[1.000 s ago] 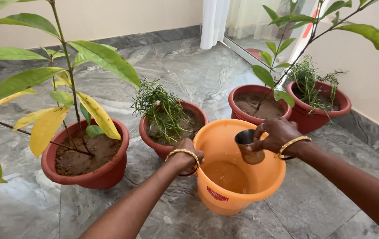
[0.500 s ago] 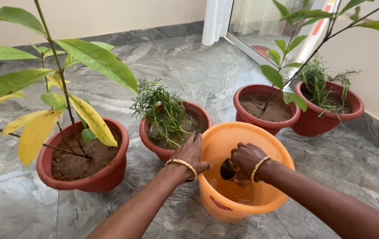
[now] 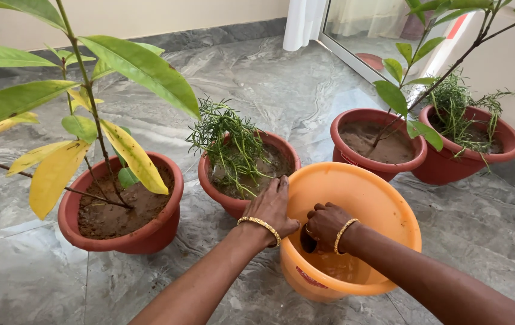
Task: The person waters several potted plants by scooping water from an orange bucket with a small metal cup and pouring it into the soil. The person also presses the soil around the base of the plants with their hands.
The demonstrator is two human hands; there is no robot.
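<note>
An orange plastic bucket (image 3: 378, 192) stands on the stone floor, tilted a little toward me, with some water at its bottom. My left hand (image 3: 272, 207) rests flat on the bucket's near-left rim, holding it. My right hand (image 3: 325, 224) is down inside the bucket, shut on a small metal cup (image 3: 308, 242) whose mouth dips low toward the water. Both wrists wear gold bangles. Right behind the left hand sits a red clay pot with a needle-leaved herb (image 3: 230, 147).
A red pot with a tall sapling bearing green and yellow leaves (image 3: 122, 210) stands at left. Two more red pots (image 3: 378, 141) (image 3: 468, 144) stand at right beside a wall. A glass door and white curtain (image 3: 302, 21) lie behind. Grey marble floor all round.
My right hand has lowered the metal cup from above the rim down deep into the bucket. My left hand opened flat on the rim. The bucket tilted toward me.
</note>
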